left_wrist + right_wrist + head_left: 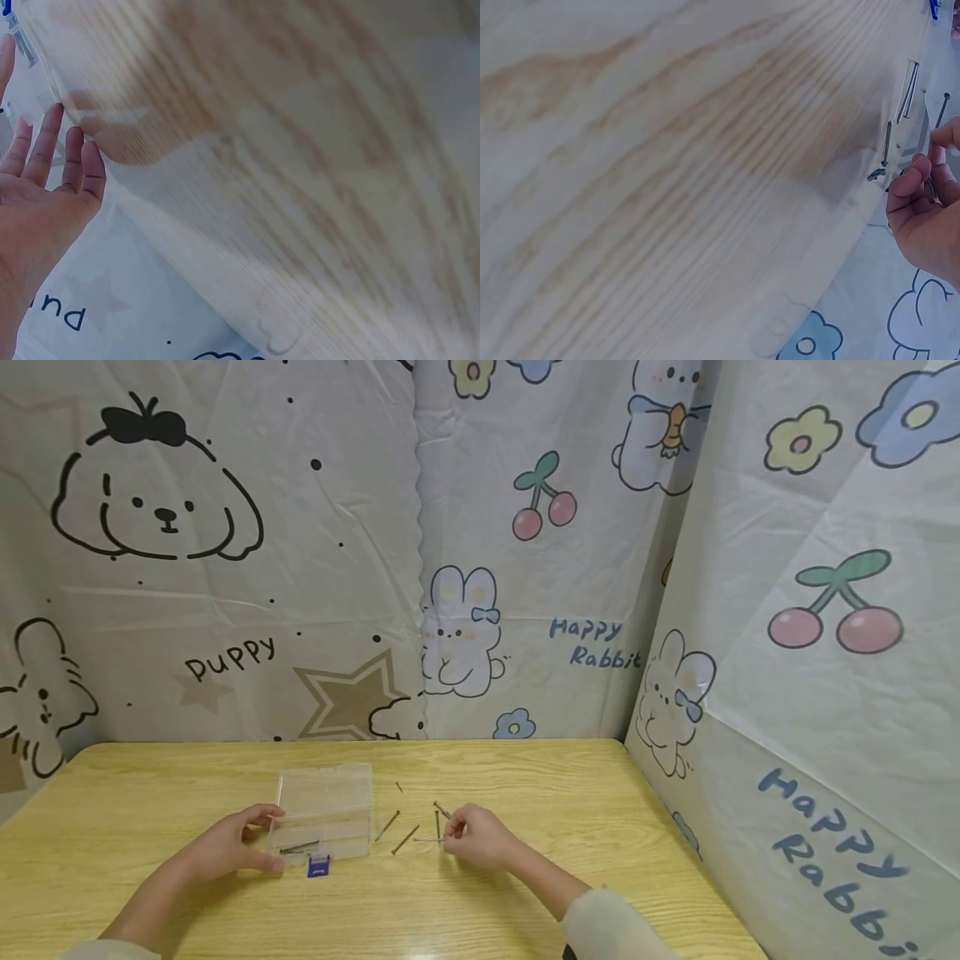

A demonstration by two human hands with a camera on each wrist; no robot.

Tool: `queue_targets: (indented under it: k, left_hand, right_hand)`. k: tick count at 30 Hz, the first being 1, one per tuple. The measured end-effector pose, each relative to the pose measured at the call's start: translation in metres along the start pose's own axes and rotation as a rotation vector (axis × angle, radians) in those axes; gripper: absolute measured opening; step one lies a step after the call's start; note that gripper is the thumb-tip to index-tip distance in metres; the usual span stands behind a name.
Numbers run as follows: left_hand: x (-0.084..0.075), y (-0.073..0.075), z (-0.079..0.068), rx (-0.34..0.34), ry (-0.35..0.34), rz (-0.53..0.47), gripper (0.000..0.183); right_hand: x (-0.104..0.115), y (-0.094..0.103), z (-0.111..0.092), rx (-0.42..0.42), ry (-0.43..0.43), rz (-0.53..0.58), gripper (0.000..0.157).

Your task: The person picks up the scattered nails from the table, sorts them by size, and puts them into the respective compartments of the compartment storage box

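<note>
The left hand [238, 842] held the clear box [341, 827], in which some nails [302, 847] lay, while the right hand [478, 837] pinched a thin nail [427, 840].

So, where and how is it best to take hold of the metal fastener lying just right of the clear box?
Probably pinch the metal fastener near its far end, coming from the right: it lies slanted, its near end close to the right wall of the clear box, its far end farther out.

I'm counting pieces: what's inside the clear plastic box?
Thin metal fasteners lie in the near left part of the clear plastic box; how many is unclear. The left hand hides part of the left edge.
</note>
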State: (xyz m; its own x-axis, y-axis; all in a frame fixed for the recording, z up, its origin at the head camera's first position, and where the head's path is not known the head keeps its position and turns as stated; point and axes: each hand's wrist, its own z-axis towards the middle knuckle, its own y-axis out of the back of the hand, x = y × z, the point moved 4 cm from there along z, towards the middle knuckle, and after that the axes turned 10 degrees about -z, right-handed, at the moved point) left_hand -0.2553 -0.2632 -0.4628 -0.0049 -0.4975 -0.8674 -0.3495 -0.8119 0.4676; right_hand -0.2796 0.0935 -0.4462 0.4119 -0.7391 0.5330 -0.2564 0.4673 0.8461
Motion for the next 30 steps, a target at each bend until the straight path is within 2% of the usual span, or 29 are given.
queue_targets:
  k: [13, 24, 30]
  left_hand:
    - [-0.001, 0.0, -0.001, -0.002, 0.002, -0.009, 0.081]
    - [-0.001, 0.0, 0.001, -0.011, -0.003, 0.005, 0.082]
    - [0.0, 0.0, 0.0, 0.003, -0.016, 0.0, 0.081]
  right_hand:
    - [0.024, -0.006, 0.014, -0.006, 0.03, 0.012, 0.006]
    - [0.049, -0.009, 0.024, -0.024, 0.077, -0.024, 0.005]
    - [0.059, -0.014, 0.028, -0.017, 0.074, -0.021, 0.005]
